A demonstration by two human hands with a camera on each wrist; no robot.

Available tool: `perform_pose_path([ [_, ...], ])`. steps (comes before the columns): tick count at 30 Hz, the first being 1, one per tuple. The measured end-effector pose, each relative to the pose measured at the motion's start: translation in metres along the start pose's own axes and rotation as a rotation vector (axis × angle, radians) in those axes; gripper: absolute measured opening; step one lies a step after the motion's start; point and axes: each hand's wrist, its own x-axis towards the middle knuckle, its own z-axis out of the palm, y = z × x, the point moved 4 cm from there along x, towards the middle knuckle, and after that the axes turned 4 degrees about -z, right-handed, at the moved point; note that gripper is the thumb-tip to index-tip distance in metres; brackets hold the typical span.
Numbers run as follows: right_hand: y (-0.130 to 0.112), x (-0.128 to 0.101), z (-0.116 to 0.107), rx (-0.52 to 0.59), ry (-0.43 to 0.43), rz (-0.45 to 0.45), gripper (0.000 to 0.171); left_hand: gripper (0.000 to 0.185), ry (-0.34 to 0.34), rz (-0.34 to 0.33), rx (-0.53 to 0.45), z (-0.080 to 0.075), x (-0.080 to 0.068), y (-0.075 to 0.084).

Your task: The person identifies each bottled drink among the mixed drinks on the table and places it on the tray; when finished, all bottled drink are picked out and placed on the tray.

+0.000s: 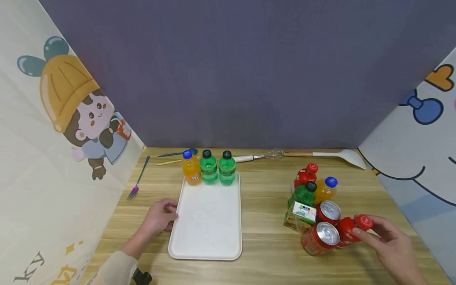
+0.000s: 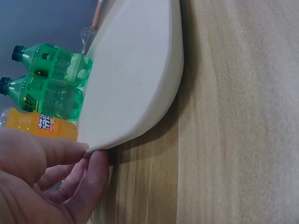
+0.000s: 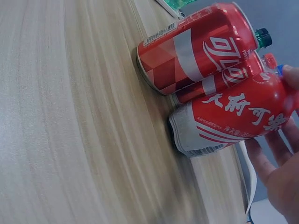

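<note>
My left hand pinches the left rim of a white tray between thumb and fingers, as the left wrist view shows up close. Along the tray's far end stand an orange soda bottle with a blue cap and two green bottles with dark caps. On the right, my right hand grips a red cola bottle around its upper part, below the red cap. That bottle tilts slightly beside two red cola cans, its base close to the wood in the right wrist view.
Behind the cans cluster a small drink carton, a green bottle, an orange bottle and another red bottle. A whisk, a white ladle and spoons lie along the back wall; a fork lies left.
</note>
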Motion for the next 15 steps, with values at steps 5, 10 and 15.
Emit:
perform_pose_path([
  [5, 0.0048, -0.0014, 0.0032, 0.048, 0.006, 0.028, 0.046, 0.043, -0.002, -0.005, 0.001, 0.0004, 0.0004, -0.0012],
  [10, 0.0047, -0.0015, 0.0048, 0.222, 0.014, -0.010, 0.045, 0.043, -0.003, -0.012, 0.000, 0.0007, 0.0010, -0.0021],
  [15, 0.0044, -0.0016, 0.0054, 0.260, 0.038, -0.024, 0.045, 0.043, 0.001, -0.012, -0.003, 0.0001, 0.0001, -0.0003],
])
